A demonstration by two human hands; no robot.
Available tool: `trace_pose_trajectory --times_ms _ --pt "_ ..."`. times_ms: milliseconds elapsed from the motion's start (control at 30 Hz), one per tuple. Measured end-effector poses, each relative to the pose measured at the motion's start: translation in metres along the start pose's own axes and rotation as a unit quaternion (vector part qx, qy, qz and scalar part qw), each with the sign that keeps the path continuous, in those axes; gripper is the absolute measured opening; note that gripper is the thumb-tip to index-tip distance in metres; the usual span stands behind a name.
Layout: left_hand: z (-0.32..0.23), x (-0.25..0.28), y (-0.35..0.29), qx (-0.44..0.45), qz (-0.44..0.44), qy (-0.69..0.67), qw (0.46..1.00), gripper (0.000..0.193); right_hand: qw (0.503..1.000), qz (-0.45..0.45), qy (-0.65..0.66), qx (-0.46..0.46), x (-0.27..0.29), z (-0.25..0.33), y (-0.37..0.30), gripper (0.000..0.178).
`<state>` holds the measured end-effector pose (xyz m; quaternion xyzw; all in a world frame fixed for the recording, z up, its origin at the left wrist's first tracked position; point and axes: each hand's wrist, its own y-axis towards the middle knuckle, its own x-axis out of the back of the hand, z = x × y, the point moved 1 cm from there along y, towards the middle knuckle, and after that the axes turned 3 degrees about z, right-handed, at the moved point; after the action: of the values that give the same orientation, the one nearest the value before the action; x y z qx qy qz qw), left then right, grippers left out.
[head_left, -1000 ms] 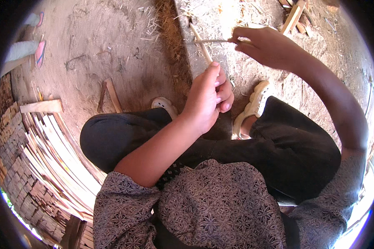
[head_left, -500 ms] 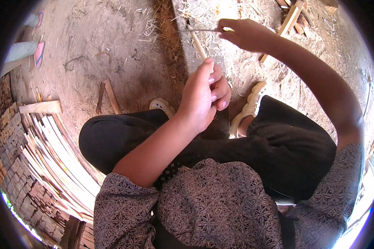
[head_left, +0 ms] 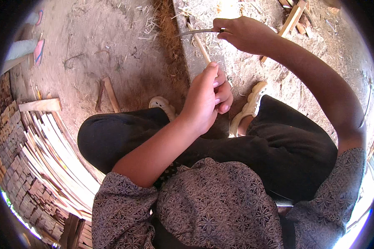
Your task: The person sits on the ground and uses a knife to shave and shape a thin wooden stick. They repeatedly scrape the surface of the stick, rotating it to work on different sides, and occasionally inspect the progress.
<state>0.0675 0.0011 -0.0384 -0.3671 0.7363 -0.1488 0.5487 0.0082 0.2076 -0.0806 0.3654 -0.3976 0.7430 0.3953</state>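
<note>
My left hand (head_left: 205, 97) is closed around the lower end of a thin pale wooden stick (head_left: 202, 49), thumb along it. The stick points away from me, and its far end lies over a wooden beam (head_left: 195, 62). In my right hand (head_left: 241, 35), closed on a mostly hidden handle, is a knife (head_left: 197, 31) with a narrow, slightly curved blade. The blade crosses the stick near its far end, pointing left. Whether its edge cuts into the wood cannot be made out.
Wood shavings (head_left: 147, 25) litter the ground around the beam. Long pale wooden strips (head_left: 58, 153) lie at my left beside stacked wood blocks (head_left: 23, 178). Wood offcuts (head_left: 293, 18) lie at the far right. Another person's sandaled foot (head_left: 39, 52) shows at the far left.
My left hand and the stick have shifted slightly toward me and right. My right hand has moved a little left, and the knife blade now slants down toward its tip.
</note>
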Motion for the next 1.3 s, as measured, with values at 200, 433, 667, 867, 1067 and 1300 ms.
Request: trace_pose_trajectory --times_ms 200,433,667,867,1067,1300 --pt "0.001 0.003 -0.002 -0.006 -0.008 -0.008 1.0 0.043 0.996 0.013 0.055 -0.073 0.032 0.036 -0.037 0.018" --pt "-0.003 -0.003 -0.001 -0.004 -0.012 -0.009 1.0 0.043 0.998 0.006 0.038 -0.057 0.021 0.013 -0.032 0.019" --pt "-0.003 -0.001 0.0 -0.011 -0.006 0.006 1.0 0.042 0.997 -0.006 -0.012 -0.082 -0.012 0.001 -0.003 0.02" --pt "-0.005 0.001 -0.002 -0.014 -0.014 -0.019 1.0 0.042 0.997 0.005 0.049 -0.063 0.043 0.031 -0.051 0.019" --pt "-0.005 -0.002 0.0 -0.006 -0.004 -0.007 1.0 0.043 0.994 -0.008 -0.056 -0.095 0.004 0.007 -0.009 0.022" --pt "-0.007 0.001 -0.001 0.015 -0.018 -0.005 1.0 0.041 0.992 -0.022 0.028 -0.121 -0.006 -0.006 -0.007 0.024"
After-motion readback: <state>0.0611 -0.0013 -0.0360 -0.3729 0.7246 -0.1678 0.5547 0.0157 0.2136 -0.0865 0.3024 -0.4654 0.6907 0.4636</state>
